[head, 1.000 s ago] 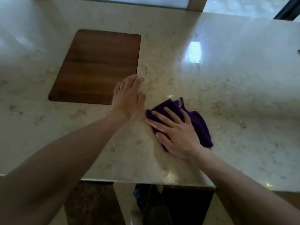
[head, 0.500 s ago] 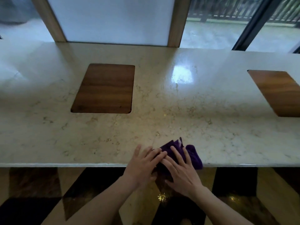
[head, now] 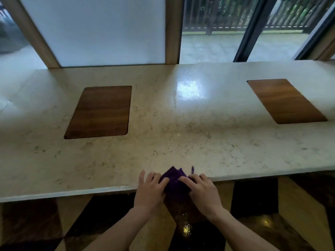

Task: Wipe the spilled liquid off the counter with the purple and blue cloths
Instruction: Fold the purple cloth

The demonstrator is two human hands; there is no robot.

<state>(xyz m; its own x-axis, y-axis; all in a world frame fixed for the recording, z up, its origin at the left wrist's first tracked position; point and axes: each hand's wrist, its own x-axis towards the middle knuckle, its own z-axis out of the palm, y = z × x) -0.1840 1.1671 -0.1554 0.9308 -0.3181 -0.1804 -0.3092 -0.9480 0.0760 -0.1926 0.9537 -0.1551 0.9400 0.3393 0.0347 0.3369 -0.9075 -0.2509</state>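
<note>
We hold the purple cloth [head: 174,180] bunched at the near edge of the bench [head: 181,142], left hand [head: 150,191] and right hand [head: 203,191] fingers pinching its folds. We judge wiping nearly done: no puddle shows. No blue cloth or container is visible.

Cloth [head: 173,180] at counter's [head: 181,142] near edge
</note>
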